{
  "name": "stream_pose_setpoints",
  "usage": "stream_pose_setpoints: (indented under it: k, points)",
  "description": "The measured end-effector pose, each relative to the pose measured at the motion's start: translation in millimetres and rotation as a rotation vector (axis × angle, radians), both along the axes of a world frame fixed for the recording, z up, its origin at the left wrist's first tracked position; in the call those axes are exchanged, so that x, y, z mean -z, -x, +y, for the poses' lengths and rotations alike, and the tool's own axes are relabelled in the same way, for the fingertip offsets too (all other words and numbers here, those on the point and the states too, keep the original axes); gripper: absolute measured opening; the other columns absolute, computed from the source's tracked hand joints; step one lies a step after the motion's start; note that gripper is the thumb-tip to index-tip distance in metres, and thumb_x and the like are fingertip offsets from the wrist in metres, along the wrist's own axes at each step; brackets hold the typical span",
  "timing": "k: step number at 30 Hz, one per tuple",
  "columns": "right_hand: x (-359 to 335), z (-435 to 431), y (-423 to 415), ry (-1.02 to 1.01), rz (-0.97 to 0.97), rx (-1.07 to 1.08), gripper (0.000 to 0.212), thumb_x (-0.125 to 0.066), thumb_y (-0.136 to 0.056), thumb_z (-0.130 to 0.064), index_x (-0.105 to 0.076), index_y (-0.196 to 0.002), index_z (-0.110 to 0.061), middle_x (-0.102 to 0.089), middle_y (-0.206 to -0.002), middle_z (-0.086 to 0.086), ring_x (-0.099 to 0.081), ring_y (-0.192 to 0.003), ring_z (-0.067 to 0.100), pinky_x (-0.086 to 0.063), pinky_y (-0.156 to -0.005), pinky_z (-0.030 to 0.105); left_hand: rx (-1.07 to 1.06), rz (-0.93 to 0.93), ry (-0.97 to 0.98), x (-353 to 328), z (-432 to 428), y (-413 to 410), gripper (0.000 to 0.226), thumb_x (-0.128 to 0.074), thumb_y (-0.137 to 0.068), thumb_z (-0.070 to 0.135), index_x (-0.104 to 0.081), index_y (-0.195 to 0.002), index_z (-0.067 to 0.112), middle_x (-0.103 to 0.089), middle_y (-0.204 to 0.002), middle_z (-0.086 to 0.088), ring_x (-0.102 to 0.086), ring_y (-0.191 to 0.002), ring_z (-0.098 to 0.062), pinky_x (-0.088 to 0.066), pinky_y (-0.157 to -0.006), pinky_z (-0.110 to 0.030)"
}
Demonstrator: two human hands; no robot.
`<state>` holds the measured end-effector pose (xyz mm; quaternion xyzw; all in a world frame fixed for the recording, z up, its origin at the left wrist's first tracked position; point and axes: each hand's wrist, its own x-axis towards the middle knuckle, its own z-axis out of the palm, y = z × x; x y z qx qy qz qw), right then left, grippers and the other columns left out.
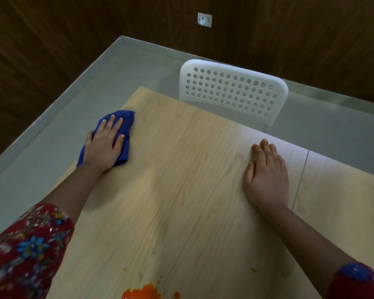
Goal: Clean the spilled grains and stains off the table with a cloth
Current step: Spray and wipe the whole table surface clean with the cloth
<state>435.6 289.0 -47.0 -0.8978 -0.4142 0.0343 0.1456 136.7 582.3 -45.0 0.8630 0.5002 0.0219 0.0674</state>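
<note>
A blue cloth (124,119) lies on the light wooden table (181,180) near its far left corner. My left hand (103,145) presses flat on the cloth with straight fingers. Flat on the bare tabletop toward the right rests my right hand (267,175), fingers straight and holding nothing. An orange stain (143,292) with a few small orange specks around it sits at the near edge of the view. No grains are plainly visible.
A white perforated chair (231,91) stands against the table's far edge. A seam (300,180) divides the tabletop right of my right hand. Grey floor (52,147) lies left of the table, and dark wood walls with a socket (204,19) stand beyond.
</note>
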Motion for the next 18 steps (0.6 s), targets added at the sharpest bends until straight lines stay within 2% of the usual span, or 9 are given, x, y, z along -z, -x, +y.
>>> stream_pose_setpoints:
  k: [5, 9, 12, 15, 18]
  points:
    - [1, 0, 1, -0.001, -0.008, -0.001, 0.06, -0.019, -0.093, -0.032, -0.032, -0.149, -0.013, -0.02, -0.161, 0.004, -0.012, -0.149, 0.018, -0.009, -0.122, 0.037, -0.002, 0.013, 0.012, 0, 33, -55, 0.055, -0.026, -0.103, 0.042, -0.014, -0.155, 0.028, -0.009, -0.163, 0.0, -0.009, -0.149, -0.024, -0.012, -0.119, -0.05]
    - [2, 1, -1, -0.025, 0.001, -0.008, 0.059, -0.023, -0.093, -0.031, -0.033, -0.149, -0.014, -0.021, -0.16, 0.003, -0.012, -0.149, 0.017, -0.009, -0.122, 0.036, -0.042, 0.015, 0.052, -2, 54, -124, 0.057, -0.02, -0.103, 0.047, -0.009, -0.155, 0.029, -0.002, -0.164, 0.002, -0.002, -0.15, -0.022, -0.004, -0.121, -0.045]
    - [1, 1, 0, -0.106, 0.042, -0.003, 0.057, -0.029, -0.094, -0.028, -0.031, -0.149, -0.016, -0.022, -0.16, 0.001, -0.014, -0.148, 0.015, -0.011, -0.122, 0.036, -0.018, 0.024, 0.062, -3, 54, -138, 0.058, -0.018, -0.102, 0.049, -0.007, -0.155, 0.029, -0.001, -0.164, 0.002, -0.001, -0.15, -0.022, -0.003, -0.121, -0.044]
    - [-5, -2, -6, -0.394, 0.248, 0.086, 0.06, -0.044, -0.094, -0.012, -0.025, -0.151, -0.018, -0.026, -0.158, -0.002, -0.019, -0.146, 0.011, -0.018, -0.12, 0.035, 0.024, 0.022, 0.034, -2, 33, -141, 0.059, -0.018, -0.102, 0.049, -0.007, -0.155, 0.028, -0.003, -0.164, 0.0, -0.002, -0.15, -0.023, -0.004, -0.121, -0.045]
    - [-16, -13, -9, -0.664, 0.617, 0.117, 0.064, -0.043, -0.095, -0.003, -0.019, -0.152, -0.02, -0.03, -0.155, -0.008, -0.026, -0.141, 0.0, -0.022, -0.118, 0.028, 0.129, 0.005, 0.043, -4, -19, -160, 0.059, -0.02, -0.102, 0.048, -0.009, -0.155, 0.026, -0.005, -0.163, -0.002, -0.004, -0.15, -0.024, -0.005, -0.121, -0.044]
